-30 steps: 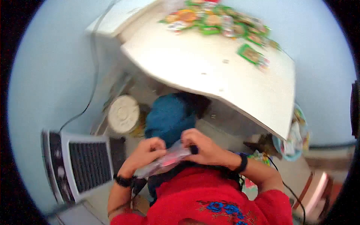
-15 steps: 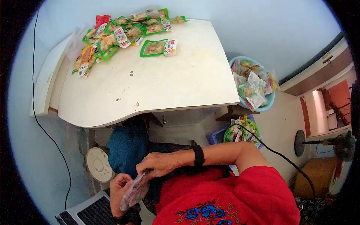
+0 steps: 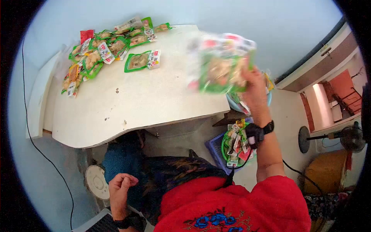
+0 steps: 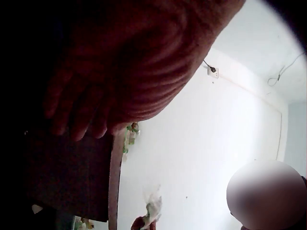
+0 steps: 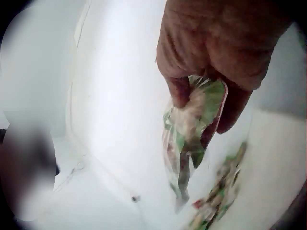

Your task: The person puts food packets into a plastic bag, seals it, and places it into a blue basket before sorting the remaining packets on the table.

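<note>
My right hand (image 3: pixel 255 89) pinches the edge of a clear plastic bag of food packets (image 3: pixel 222 71), raised over the table's right end. The bag is blurred in the head view; green-edged packets with pale food show through it. In the right wrist view the thumb and fingers clasp the bag (image 5: pixel 192 120) at its top, and it hangs down from them. My left hand (image 3: pixel 120 191) is low beside my lap, fingers loosely bent and holding nothing. Its relaxed fingers are dark in the left wrist view.
On the white table (image 3: pixel 154 92) lie a heap of green-edged food packets (image 3: pixel 116 46) and a single packet (image 3: pixel 139 61) apart. A blue tub (image 3: pixel 234 104) stands off the table's right end, partly hidden. Below, a green basket (image 3: pixel 225 145) holds packets. A fan (image 3: pixel 349 139) stands right.
Both hands were at the plastic bag over my lap. The left has let go; the right has lifted the bag up and right over the table. The head view has also turned.
</note>
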The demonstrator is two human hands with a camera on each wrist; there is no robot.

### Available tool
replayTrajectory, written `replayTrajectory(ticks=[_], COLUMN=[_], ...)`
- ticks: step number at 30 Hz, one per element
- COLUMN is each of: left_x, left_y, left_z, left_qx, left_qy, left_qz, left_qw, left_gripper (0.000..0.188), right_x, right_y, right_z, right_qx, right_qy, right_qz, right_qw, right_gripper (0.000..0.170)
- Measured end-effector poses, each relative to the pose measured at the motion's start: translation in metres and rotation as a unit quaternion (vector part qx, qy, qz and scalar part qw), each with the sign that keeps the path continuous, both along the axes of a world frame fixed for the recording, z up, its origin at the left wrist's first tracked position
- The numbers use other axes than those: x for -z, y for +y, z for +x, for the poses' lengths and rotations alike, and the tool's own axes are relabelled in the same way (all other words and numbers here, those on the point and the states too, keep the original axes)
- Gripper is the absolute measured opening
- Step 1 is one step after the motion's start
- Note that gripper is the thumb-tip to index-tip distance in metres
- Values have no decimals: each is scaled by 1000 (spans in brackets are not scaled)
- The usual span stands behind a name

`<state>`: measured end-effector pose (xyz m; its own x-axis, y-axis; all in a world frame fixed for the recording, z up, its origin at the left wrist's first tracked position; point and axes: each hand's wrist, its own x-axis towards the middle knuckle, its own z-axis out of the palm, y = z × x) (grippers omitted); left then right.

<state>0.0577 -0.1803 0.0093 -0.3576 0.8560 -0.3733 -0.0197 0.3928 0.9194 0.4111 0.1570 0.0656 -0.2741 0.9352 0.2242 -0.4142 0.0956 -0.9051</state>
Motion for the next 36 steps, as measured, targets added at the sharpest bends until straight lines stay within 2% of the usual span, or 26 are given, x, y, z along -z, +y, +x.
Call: replayTrajectory(ticks=[2, 3, 7, 11, 13, 15, 16, 17, 20, 22, 23, 25, 28, 31, 35, 36], left_x=[2, 3, 10, 8, 7, 5, 4, 2, 0, 1, 1, 0, 0, -6, -24, -27], left_y=[7, 9, 14, 18, 19, 21, 22, 24, 28, 29, 30, 30, 32, 38, 61, 67], left_z=[0, 0, -3, -3, -4, -7, -7, -6, -8, -12, -15, -24, -41, -57, -73, -79], left_qx=[10, 12, 12, 8, 7, 10, 3, -3, -3, 5, 7, 4, -27, -83, -128, -145], left_qy=[-6, -9, -13, -1, 8, 21, 18, 14, 50, 80, 91, 113, 136, 126, 210, 217], left_qz=[6, 9, -1, -11, -17, -35, -27, -20, -3, 7, 10, 17, 44, 97, 149, 152], left_qw=[1000, 1000, 1000, 1000, 1000, 999, 999, 1000, 999, 997, 996, 993, 989, 984, 958, 953], left_gripper=[24, 24, 26, 29, 27, 24, 24, 24, 24, 25, 25, 24, 24, 24, 24, 24], right_x=[27, 36, 96, 161, 198, 221, 229, 233, 231, 222, 212, 201, 192, 170, 130, 103], right_y=[34, 42, 78, 99, 109, 109, 101, 97, 76, 73, 70, 61, 61, 63, 81, 74], right_z=[62, 86, 182, 268, 303, 320, 322, 326, 308, 291, 278, 262, 264, 256, 210, 174], right_qx=[158, 206, 330, 343, 367, 402, 428, 418, 369, 448, 480, 523, 523, 505, 446, 424], right_qy=[6, 23, 13, 8, -77, -204, -211, -270, -250, -365, -441, -583, -546, -499, -373, -331], right_qz=[-30, -57, -97, -140, -187, -264, -326, -327, -182, -197, -169, -111, -95, -59, -47, -59], right_qw=[987, 977, 939, 929, 908, 852, 816, 803, 877, 792, 739, 612, 648, 702, 812, 841], right_gripper=[35, 35, 40, 39, 36, 34, 32, 33, 34, 38, 40, 43, 50, 48, 40, 39])
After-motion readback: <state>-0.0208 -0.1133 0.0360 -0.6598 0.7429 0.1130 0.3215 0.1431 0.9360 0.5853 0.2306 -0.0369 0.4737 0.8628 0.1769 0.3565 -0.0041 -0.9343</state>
